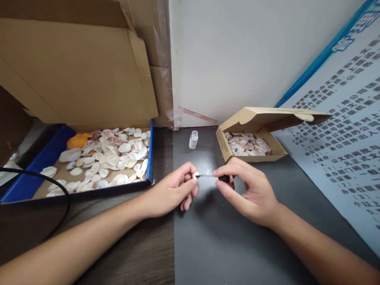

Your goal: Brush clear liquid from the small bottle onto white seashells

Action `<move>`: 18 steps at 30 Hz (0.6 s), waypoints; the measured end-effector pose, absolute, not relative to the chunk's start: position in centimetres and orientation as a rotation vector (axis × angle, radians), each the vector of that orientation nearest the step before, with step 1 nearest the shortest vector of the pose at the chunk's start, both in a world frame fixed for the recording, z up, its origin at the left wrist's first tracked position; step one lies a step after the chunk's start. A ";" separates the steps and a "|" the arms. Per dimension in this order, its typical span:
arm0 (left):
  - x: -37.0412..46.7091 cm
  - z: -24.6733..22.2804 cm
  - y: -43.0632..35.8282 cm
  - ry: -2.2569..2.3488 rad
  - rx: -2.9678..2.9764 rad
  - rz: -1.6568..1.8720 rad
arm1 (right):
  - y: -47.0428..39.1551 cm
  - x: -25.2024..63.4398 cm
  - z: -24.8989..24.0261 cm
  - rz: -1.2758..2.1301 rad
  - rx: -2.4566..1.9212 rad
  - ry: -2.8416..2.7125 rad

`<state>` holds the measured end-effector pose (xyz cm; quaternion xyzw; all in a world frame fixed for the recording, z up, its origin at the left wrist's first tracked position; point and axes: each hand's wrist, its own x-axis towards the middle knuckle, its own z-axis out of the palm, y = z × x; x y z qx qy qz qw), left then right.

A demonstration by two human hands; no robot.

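Between the thumb and fingers of my left hand (181, 186) is a small white shell (195, 175), mostly covered by the fingertips. My right hand (249, 190) pinches the black cap of a thin applicator brush (208, 175). The brush stem points left, and its dark tip touches or nearly touches the shell. Beyond both hands, a small uncapped glass bottle (193, 140) with a pale label stands upright on the dark grey mat (204, 245).
An open blue-edged box (151, 152) on the left holds many shells, one of them orange. At right, a smaller cardboard box (252, 158) with its lid raised holds more shells. A black cable (69, 206) curves at far left. A white panel (231, 59) and a printed sheet (335, 146) border the mat.
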<state>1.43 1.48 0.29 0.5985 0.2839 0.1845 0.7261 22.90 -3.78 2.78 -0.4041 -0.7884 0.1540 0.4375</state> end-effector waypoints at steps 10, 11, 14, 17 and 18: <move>1.4 0.1 1.3 0.617 1.355 0.424 | -3.8 22.9 2.8 0.359 -1.041 -1.970; 1.4 0.1 1.3 0.618 1.354 0.427 | -3.8 23.0 2.9 0.348 -1.057 -1.958; 1.4 0.1 1.4 0.611 1.356 0.427 | -3.8 23.0 2.9 0.362 -1.029 -1.948; 1.4 0.1 1.4 0.607 1.357 0.418 | -3.8 23.1 2.9 0.376 -1.003 -1.987; 1.4 0.1 1.4 0.613 1.348 0.415 | -3.8 23.1 2.9 0.368 -1.022 -1.993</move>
